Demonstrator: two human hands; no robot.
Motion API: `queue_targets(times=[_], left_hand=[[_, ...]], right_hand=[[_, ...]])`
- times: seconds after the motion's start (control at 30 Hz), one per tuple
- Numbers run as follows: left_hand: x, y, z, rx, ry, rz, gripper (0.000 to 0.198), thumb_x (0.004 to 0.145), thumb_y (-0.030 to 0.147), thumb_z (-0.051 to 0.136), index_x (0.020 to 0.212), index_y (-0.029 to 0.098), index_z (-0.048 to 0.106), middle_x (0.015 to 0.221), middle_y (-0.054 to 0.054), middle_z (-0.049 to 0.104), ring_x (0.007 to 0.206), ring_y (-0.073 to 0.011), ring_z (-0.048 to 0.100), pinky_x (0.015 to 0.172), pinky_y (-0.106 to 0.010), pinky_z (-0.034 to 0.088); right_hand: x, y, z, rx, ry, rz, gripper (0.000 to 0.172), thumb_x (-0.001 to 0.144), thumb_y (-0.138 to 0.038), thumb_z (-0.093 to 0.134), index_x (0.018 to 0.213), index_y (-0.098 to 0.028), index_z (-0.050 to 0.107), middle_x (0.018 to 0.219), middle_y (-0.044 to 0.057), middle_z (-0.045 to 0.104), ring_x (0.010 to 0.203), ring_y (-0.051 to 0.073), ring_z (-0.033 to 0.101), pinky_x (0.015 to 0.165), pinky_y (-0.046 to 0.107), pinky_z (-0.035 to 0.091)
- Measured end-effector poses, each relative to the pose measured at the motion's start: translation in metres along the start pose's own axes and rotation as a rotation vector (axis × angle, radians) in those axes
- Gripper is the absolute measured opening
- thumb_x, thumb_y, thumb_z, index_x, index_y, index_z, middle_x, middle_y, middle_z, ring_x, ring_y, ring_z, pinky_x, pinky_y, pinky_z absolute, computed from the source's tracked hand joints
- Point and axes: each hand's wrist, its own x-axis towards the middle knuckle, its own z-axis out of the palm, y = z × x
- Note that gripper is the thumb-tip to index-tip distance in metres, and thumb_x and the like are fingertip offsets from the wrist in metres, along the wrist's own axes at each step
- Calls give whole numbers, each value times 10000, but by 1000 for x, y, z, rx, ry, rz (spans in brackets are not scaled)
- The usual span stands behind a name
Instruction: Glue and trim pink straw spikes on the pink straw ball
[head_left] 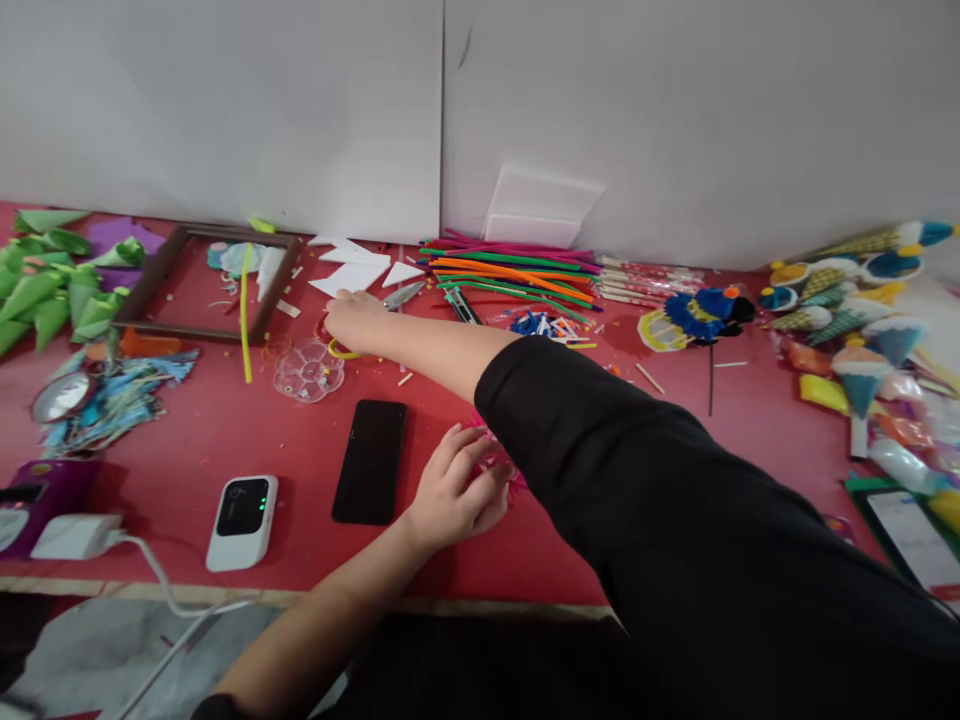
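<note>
My right hand (356, 320), on the arm in a black sleeve, reaches across to the far left and closes over the yellow-orange handles of a pair of scissors (405, 295). The blades stick out past the hand to the right; its fingertips are mostly hidden. Below that arm my left hand (461, 485) has its fingers curled around a bright pink fringed piece (517, 482), partly covered by the fingers and the sleeve. A clear flower-shaped bead case (309, 372) lies just left of the scissors. White paper pieces (349, 267) lie behind them.
A black phone (369, 462) and a white hotspot device (242, 522) lie near the front. Around are a brown frame (184, 328), a yellow strip (246, 315), coloured pipe cleaners (510, 275), a cutter (461, 305), a blue figure (701, 315) and green cones (52, 290).
</note>
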Motion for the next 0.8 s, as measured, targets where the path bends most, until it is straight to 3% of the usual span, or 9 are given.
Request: queue_targets(times=[0.1,0.2,0.3,0.37,0.43,0.53,0.63,0.73,0.8], left_hand=[[0,0,-1,3,-24,-20,368,807,124,751,1159,191,669,1181,-159,737,1208,-326,687,1055,-555,584],[1,0,-3,-6,-47,-45,336,819,135,735,1135,228,672,1149,-123,742,1181,-309,711,1062,-549,580],[4,-2,-7,-24,-52,-91,283,833,141,709,1095,241,675,1119,-107,732,1212,-316,714,1073,-554,567],[7,-6,-10,-20,-67,-109,241,838,141,703,1062,226,674,1116,-115,718,1241,-330,705,1088,-561,553],[11,-10,-14,-8,-97,-103,215,849,146,702,1049,219,674,1127,-120,708,1254,-332,698,1104,-564,538],[15,-13,-19,32,-134,-103,213,872,150,710,1061,243,675,1159,-103,701,1220,-291,709,1144,-555,499],[19,-12,-22,61,-150,-141,224,878,141,722,1069,244,665,1169,-100,677,1192,-277,696,1170,-568,460],[24,-10,-23,87,-161,-161,237,863,131,728,1058,237,645,1150,-105,638,1168,-287,675,1161,-591,456],[28,-7,-23,101,-191,-174,232,861,141,726,1050,239,634,1165,-112,614,1152,-292,658,1156,-610,454]], right_hand=[[-13,0,-17,-145,-117,-118,205,958,-54,572,986,-139,756,1264,50,753,1340,289,614,1078,386,511],[-53,10,-56,-191,-94,-199,312,1042,-134,447,1229,-135,697,1374,93,663,1374,312,566,1017,407,537],[-119,30,-100,-33,30,-203,292,1023,-149,480,1226,-187,685,1386,96,628,1167,209,655,963,343,558],[-176,44,-121,109,178,-100,251,999,-150,527,1175,-196,700,1320,84,657,1108,174,672,882,282,586],[-239,57,-128,174,302,31,179,976,-201,575,1044,-203,740,1277,77,692,1076,168,696,812,255,610],[-337,65,-111,185,369,231,205,959,-340,623,989,-201,771,1124,76,782,886,181,762,702,270,653],[-422,60,-73,193,249,315,274,946,-380,681,1178,-260,765,1016,77,827,838,251,807,688,354,694],[-475,51,-33,219,60,225,149,952,-291,674,1004,-341,805,1088,61,829,1049,286,801,885,424,686],[-491,48,-13,182,-68,161,237,973,-174,611,1002,-306,805,1182,90,809,1151,282,772,891,416,681]])
